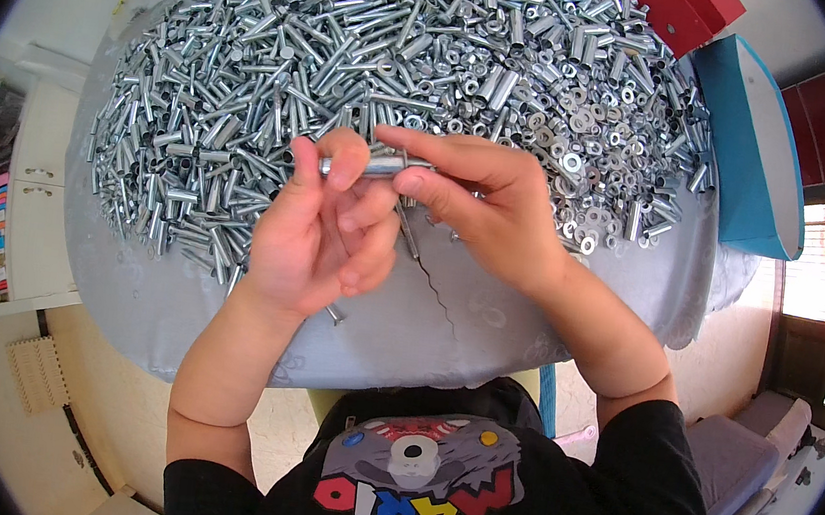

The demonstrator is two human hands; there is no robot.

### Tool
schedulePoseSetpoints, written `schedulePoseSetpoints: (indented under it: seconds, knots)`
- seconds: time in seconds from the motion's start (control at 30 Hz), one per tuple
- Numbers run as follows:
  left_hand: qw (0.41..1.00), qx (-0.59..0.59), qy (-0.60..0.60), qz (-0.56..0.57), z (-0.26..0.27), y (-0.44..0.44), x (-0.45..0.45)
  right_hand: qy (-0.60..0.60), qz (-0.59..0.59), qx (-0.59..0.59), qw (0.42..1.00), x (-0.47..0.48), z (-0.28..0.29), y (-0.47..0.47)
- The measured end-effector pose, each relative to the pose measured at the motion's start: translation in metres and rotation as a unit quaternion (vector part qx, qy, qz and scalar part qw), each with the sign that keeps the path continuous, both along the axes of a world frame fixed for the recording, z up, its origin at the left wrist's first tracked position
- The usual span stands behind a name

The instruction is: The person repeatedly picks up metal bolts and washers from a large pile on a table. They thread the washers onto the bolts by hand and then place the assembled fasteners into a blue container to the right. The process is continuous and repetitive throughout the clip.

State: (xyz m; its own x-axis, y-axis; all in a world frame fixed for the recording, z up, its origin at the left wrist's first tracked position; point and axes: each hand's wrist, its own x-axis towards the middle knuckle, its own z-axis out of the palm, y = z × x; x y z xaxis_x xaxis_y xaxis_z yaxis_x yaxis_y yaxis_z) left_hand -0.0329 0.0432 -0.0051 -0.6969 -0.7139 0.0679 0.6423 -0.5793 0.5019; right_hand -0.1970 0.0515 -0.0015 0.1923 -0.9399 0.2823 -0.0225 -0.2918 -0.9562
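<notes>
My left hand [329, 222] grips a shiny metal sleeve anchor [380, 166] between thumb and curled fingers. It lies nearly level above the table's near side. At its right end, my right hand [483, 197] pinches a thin washer [405, 159] and the end of the anchor between thumb and fingers. The fingertips partly cover that end, so how far the washer sits on it cannot be seen. Just behind both hands spreads a large heap of metal sleeves and bolts [313, 58]. Loose flat washers [573, 161] and nuts gather on its right side.
A grey cloth [387, 353] covers the rounded table. One bolt [408, 233] lies below the hands beside a dark wavy line on the cloth; another bolt [333, 315] lies nearer me. A blue box [749, 142] and a red box [672, 13] border the heap at right.
</notes>
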Motion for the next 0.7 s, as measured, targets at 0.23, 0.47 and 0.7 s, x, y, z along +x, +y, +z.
schedulePoseSetpoints:
  seconds: [0.23,0.47,0.7]
  knots:
    - [0.996,0.059,0.054,-0.038,-0.003,-0.007,0.003,0.12,0.01,-0.048,0.992,-0.008,0.002,0.0]
    - [0.998,0.047,0.046,-0.002,0.003,-0.011,0.011,0.217,-0.145,-0.104,0.96,-0.066,0.028,-0.015]
    - [0.999,0.017,0.035,0.024,0.006,-0.018,0.017,0.444,-0.203,0.051,0.871,-0.122,0.033,-0.013]
